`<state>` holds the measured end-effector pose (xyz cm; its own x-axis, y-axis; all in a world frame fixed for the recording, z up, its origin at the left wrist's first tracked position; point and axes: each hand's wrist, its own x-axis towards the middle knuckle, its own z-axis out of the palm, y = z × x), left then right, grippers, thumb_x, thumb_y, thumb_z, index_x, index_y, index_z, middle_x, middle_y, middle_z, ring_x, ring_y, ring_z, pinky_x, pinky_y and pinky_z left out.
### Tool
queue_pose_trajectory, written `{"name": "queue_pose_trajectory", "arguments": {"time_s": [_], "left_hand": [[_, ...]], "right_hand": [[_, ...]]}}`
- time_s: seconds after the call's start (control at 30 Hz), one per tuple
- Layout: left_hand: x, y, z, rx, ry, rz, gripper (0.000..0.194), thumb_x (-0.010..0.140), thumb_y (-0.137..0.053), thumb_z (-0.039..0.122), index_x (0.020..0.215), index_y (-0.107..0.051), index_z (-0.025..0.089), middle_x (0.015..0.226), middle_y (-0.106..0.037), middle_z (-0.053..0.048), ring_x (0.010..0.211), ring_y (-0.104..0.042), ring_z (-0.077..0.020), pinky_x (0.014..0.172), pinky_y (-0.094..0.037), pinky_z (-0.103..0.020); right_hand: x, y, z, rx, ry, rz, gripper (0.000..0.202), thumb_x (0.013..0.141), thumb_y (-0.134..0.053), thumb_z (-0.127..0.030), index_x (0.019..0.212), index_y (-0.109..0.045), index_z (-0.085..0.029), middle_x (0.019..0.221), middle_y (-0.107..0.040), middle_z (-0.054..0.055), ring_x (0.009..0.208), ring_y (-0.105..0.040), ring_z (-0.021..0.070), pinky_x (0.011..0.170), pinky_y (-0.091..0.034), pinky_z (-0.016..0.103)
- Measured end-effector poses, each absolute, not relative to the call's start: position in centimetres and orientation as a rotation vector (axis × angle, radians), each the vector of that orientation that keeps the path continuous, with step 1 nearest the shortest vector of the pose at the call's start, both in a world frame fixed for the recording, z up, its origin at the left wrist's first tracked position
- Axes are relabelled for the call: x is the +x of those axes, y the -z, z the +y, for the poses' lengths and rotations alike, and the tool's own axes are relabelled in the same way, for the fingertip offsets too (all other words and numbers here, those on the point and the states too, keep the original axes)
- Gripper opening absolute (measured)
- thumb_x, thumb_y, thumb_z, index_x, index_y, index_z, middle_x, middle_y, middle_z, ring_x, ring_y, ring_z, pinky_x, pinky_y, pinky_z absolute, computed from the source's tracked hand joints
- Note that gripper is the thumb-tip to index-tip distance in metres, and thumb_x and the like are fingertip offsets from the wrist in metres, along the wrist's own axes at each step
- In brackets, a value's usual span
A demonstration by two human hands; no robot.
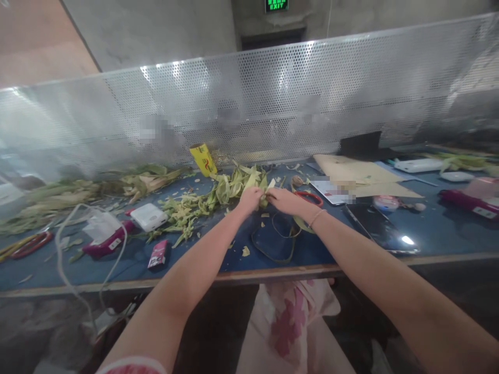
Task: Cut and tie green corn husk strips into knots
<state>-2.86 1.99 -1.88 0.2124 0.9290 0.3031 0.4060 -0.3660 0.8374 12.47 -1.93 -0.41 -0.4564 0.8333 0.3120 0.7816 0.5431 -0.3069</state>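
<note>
My left hand [250,200] and my right hand [283,200] are close together above the blue table. Both have their fingers closed on a pale green strip of what looks like corn husk [270,185]. Beyond and to the left of them spreads a heap of green leafy husks [223,191]. Below the right hand lies a dark, thin looped cord [273,254]. Red-handled scissors [310,198] rest just right of that wrist, partly behind the forearm.
A white device [148,217], a purple tissue holder [105,244], a pink box [158,254] and a white cable [58,244] are on the left. To the right lie a phone or tablet [380,228] and cardboard [364,174]. A perforated metal screen [257,98] stands behind.
</note>
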Motion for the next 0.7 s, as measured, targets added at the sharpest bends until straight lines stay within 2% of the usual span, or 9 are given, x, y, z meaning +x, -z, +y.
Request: {"name": "queue_pose_trajectory", "arguments": {"time_s": [0.13, 0.3, 0.5, 0.7], "left_hand": [[-2.9, 1.4, 1.7, 1.953, -1.026, 1.276, 0.029, 0.077, -0.048, 0.028, 0.051, -0.042, 0.018, 0.046, -0.039, 0.004, 0.046, -0.036, -0.0094, 0.049, -0.028, -0.024], [-3.1, 0.7, 1.4, 2.128, -0.997, 1.257, 0.024, 0.079, -0.047, 0.024, 0.056, -0.046, 0.017, 0.051, -0.044, 0.003, 0.053, -0.040, -0.0101, 0.055, -0.030, -0.024], [-3.0, 0.3, 0.6, 2.341, -1.002, 1.244, 0.020, 0.078, -0.048, 0.020, 0.059, -0.047, 0.017, 0.056, -0.042, 0.004, 0.057, -0.038, -0.0104, 0.058, -0.028, -0.025], [-3.1, 0.0, 0.0, 2.444, -1.161, 1.178, 0.019, 0.083, -0.045, 0.020, 0.064, -0.049, 0.017, 0.058, -0.045, 0.002, 0.059, -0.040, -0.0112, 0.060, -0.031, -0.025]], "right_hand": [[12.2, 0.3, -2.1, -1.323, -0.218, -2.264, 0.020, 0.090, -0.039, -0.014, 0.090, -0.059, -0.014, 0.087, -0.068, 0.011, 0.077, -0.061, 0.0156, 0.068, -0.039, 0.023], [12.7, 0.5, -1.9, -1.224, -0.365, -2.135, 0.019, 0.089, -0.036, -0.014, 0.082, -0.053, -0.017, 0.066, -0.061, 0.003, 0.059, -0.053, 0.0128, 0.060, -0.038, 0.023], [12.7, 0.6, -1.7, -1.304, -0.361, -2.077, 0.013, 0.083, -0.039, -0.014, 0.080, -0.051, -0.019, 0.076, -0.061, 0.005, 0.068, -0.052, 0.0154, 0.064, -0.038, 0.025], [12.7, 0.1, -1.8, -1.223, -0.311, -2.049, 0.016, 0.084, -0.037, -0.019, 0.076, -0.052, -0.019, 0.071, -0.057, 0.003, 0.067, -0.050, 0.0160, 0.065, -0.038, 0.026]]}}
